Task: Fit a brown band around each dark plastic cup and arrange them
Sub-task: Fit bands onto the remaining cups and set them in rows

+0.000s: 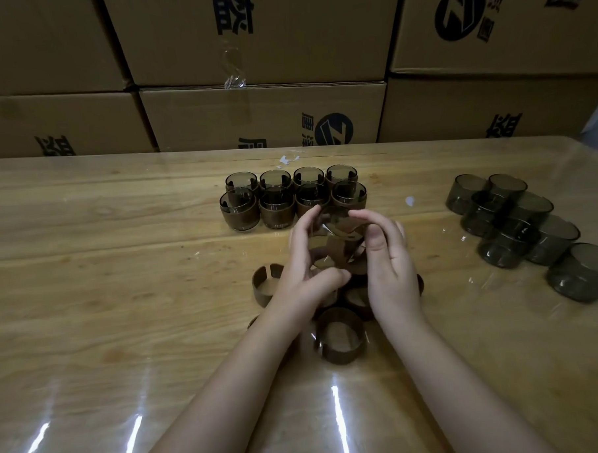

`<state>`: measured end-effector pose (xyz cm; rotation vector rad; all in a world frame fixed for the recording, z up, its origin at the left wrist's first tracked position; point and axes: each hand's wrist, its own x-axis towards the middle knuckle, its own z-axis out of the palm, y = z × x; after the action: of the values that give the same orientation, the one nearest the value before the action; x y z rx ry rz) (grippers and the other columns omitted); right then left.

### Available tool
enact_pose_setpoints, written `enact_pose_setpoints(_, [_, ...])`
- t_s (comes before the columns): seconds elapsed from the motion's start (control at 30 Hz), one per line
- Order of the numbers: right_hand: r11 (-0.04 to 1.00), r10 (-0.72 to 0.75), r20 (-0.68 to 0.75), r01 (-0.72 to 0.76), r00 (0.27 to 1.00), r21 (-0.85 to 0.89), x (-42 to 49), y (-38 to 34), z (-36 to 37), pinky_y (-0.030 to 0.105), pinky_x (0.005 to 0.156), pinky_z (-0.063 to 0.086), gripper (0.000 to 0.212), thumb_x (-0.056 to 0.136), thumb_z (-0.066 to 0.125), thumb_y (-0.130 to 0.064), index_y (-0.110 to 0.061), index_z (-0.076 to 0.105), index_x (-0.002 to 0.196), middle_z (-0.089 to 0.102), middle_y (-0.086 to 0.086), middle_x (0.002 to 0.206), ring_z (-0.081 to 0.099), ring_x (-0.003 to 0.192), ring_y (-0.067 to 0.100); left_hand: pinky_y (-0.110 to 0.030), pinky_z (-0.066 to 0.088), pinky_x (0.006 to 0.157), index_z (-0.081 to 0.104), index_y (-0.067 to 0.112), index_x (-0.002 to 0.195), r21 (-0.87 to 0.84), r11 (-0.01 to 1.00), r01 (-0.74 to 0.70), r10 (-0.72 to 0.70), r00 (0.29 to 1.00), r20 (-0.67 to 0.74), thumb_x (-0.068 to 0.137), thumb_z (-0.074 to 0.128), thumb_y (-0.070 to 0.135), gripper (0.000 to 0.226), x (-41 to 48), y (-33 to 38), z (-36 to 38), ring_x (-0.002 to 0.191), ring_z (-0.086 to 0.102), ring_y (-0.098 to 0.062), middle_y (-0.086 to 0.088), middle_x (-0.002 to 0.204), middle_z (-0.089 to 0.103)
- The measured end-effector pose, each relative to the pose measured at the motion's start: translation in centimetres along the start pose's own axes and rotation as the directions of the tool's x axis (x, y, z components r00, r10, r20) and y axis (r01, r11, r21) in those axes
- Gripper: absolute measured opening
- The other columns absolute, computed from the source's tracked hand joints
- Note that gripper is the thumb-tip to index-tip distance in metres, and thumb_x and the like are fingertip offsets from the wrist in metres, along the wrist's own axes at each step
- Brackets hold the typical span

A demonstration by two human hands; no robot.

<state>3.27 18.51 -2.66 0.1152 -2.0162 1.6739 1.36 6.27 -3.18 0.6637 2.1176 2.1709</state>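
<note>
A single wide-angle camera, worn on the person's head, looks forward and down across the wooden table from its near side. It sits close above the table's near part, so both forearms rise from the bottom of the frame. The left hand and right hand, holding a cup between them, fall near the middle of the table and of the picture. The table's far edge runs level across the upper third, and behind it stacked cardboard boxes fill the top. The table's far right corner shows at the frame's edge; its left end is cut off.
</note>
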Motion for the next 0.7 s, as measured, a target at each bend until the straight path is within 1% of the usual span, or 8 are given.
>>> enact_pose_setpoints(0.07, [1.0,-0.007,0.013,0.007,1.0,0.002,0.03,-0.14,-0.15,0.008,0.087,0.043,0.022,0.099,0.036,-0.037,-0.041,0.056,0.109,0.058,-0.008,0.12,0.055,0.114,0.008,-0.014,0.042,0.096,0.024,0.041,0.141,0.074,0.997,-0.016,0.014,1.0,0.021,0.063,0.065,0.051,0.089,-0.12,0.05,0.24,0.128,0.044,0.0,0.004,0.147,0.031])
enact_pose_setpoints(0.17, [0.999,-0.025,0.053,0.023,0.998,0.035,-0.21,-0.14,-0.01,0.006,0.081,0.043,0.024,0.097,0.037,-0.036,-0.037,0.056,0.112,0.059,-0.034,0.108,0.057,0.105,-0.008,0.001,0.036,0.088,0.022,0.053,0.132,0.199,0.98,-0.028,0.034,0.999,-0.027,0.067,0.058,0.063,0.075,0.06,0.12,0.44,0.117,0.036,0.024,0.024,0.136,0.026])
enact_pose_setpoints(0.23, [0.998,-0.015,0.057,0.012,0.998,0.06,-0.36,-0.08,0.13,0.006,0.082,0.043,0.024,0.096,0.039,-0.037,-0.036,0.056,0.113,0.058,-0.039,0.106,0.056,0.104,-0.01,0.002,0.034,0.088,0.025,0.054,0.128,0.226,0.974,-0.03,0.041,0.998,-0.047,0.07,0.055,0.063,0.066,0.12,0.06,0.4,0.115,0.036,0.024,0.026,0.133,0.027])
enact_pose_setpoints(0.37, [0.989,0.081,0.101,-0.092,0.992,0.113,-0.26,-0.15,-0.13,0.007,0.084,0.045,0.035,0.091,0.04,-0.055,-0.039,0.05,0.121,0.057,-0.041,0.106,0.054,0.106,-0.015,0.002,0.032,0.09,0.031,0.052,0.125,0.258,0.964,-0.066,0.083,0.995,-0.058,0.073,0.054,0.06,0.057,0.11,-0.05,0.48,0.116,0.037,0.021,0.016,0.133,0.033])
enact_pose_setpoints(0.47, [0.984,0.137,0.13,-0.151,0.982,0.099,-0.25,-0.08,-0.29,0.004,0.089,0.043,0.076,0.066,0.038,-0.091,-0.045,0.046,0.125,0.056,-0.033,0.115,0.05,0.111,-0.018,0.001,0.033,0.09,0.032,0.052,0.123,0.259,0.963,-0.067,0.088,0.994,-0.071,0.071,0.055,0.059,0.057,0.18,-0.03,0.54,0.115,0.038,0.02,0.018,0.13,0.033])
enact_pose_setpoints(0.53, [0.977,0.173,0.151,-0.19,0.973,0.101,-0.13,0.1,-0.18,0.011,0.094,0.045,0.088,0.055,0.037,-0.098,-0.046,0.048,0.126,0.057,-0.019,0.127,0.052,0.118,-0.007,0.001,0.035,0.089,0.033,0.052,0.122,0.254,0.965,-0.062,0.082,0.994,-0.07,0.072,0.059,0.056,0.057,0.16,-0.06,0.53,0.114,0.04,0.019,0.02,0.129,0.033])
enact_pose_setpoints(0.63, [0.964,0.215,0.127,-0.231,0.968,0.134,-0.11,0.33,0.0,0.028,0.098,0.049,0.065,0.074,0.041,-0.082,-0.042,0.057,0.121,0.061,-0.008,0.127,0.056,0.119,0.007,-0.002,0.038,0.09,0.033,0.051,0.121,0.255,0.965,-0.053,0.074,0.995,-0.07,0.076,0.064,0.043,0.055,0.1,-0.1,0.51,0.114,0.043,0.014,0.02,0.127,0.033])
enact_pose_setpoints(0.7, [0.959,0.226,0.092,-0.238,0.97,0.152,-0.11,0.56,0.11,0.026,0.093,0.052,0.047,0.082,0.041,-0.069,-0.043,0.061,0.115,0.065,-0.009,0.121,0.059,0.115,0.008,-0.004,0.039,0.091,0.033,0.05,0.12,0.266,0.962,-0.055,0.077,0.995,-0.071,0.076,0.063,0.039,0.055,0.05,-0.03,0.57,0.116,0.043,0.01,0.017,0.127,0.034])
